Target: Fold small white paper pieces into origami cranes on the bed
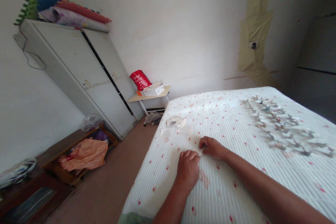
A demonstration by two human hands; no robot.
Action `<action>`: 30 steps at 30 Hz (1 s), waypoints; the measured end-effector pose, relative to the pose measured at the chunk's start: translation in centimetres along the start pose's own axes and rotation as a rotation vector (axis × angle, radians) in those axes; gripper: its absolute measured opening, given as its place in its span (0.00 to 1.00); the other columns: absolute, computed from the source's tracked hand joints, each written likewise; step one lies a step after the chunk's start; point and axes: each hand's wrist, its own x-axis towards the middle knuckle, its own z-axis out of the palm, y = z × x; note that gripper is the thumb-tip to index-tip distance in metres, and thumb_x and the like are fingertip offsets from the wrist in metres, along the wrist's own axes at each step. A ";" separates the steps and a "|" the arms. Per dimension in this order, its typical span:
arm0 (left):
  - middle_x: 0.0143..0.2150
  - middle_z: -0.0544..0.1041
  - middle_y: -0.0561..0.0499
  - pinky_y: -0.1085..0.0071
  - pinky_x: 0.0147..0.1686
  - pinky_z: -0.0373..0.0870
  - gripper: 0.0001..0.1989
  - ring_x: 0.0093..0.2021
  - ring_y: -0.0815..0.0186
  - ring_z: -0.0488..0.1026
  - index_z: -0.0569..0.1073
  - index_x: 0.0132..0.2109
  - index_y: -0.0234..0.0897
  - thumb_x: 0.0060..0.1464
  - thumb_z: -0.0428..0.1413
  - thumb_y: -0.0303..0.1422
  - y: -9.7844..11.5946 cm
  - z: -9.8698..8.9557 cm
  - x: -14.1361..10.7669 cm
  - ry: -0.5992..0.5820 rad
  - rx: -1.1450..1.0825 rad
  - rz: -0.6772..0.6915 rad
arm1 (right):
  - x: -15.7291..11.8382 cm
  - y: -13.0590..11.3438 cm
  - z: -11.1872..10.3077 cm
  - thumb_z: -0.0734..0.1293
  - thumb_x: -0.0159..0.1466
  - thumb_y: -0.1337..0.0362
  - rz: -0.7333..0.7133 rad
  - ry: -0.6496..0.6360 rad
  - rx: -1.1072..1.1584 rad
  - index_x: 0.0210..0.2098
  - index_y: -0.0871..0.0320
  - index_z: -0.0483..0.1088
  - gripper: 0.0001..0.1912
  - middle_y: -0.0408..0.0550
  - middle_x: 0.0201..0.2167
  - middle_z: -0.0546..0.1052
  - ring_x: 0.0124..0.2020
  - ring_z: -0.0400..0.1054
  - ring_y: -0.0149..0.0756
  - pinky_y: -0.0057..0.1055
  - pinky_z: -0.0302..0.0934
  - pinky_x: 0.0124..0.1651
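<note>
While the left hand (187, 169) and right hand (212, 148) rest on the mattress (231, 185), the right's grip pinches a small white scrap (201, 153); the left's grip cannot be told. Papers (175, 122) and a blurred heap (278, 126) lie nearby; a desk (136, 98) and cabinet (78, 73) stand beyond.

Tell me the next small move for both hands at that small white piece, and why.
Probably get a firmer pinch on the small white piece with the left hand and right hand: only a sliver shows between them against the quilted mattress.
</note>
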 end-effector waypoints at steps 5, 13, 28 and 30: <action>0.31 0.74 0.51 0.67 0.38 0.59 0.09 0.36 0.65 0.66 0.73 0.30 0.37 0.52 0.49 0.24 -0.4 0.2 1.0 0.034 -0.018 -0.004 | -1.0 0.5 -0.4 0.59 0.46 0.79 -0.215 0.021 0.149 0.29 0.59 0.71 0.16 0.44 0.32 0.71 0.35 0.66 0.29 0.24 0.58 0.40; 0.28 0.73 0.48 0.66 0.37 0.60 0.09 0.35 0.64 0.67 0.74 0.29 0.36 0.50 0.49 0.24 -0.5 0.9 2.1 0.035 0.003 -0.042 | -1.2 0.3 -0.6 0.60 0.48 0.79 -0.218 0.014 0.164 0.29 0.58 0.72 0.14 0.44 0.31 0.70 0.35 0.66 0.30 0.25 0.59 0.40; 0.27 0.72 0.54 0.75 0.33 0.63 0.09 0.31 0.70 0.68 0.70 0.28 0.35 0.43 0.48 0.21 -1.0 0.9 2.6 0.178 -0.411 -0.334 | -1.1 0.8 0.1 0.62 0.55 0.69 -0.248 0.054 0.210 0.30 0.59 0.72 0.07 0.44 0.30 0.71 0.30 0.65 0.29 0.23 0.57 0.34; 0.27 0.72 0.55 0.75 0.34 0.64 0.09 0.31 0.70 0.69 0.70 0.29 0.36 0.44 0.47 0.21 -1.1 0.9 2.6 0.165 -0.497 -0.353 | -1.2 0.6 0.0 0.61 0.56 0.68 -0.241 0.047 0.208 0.29 0.59 0.72 0.07 0.44 0.28 0.71 0.29 0.65 0.29 0.23 0.56 0.33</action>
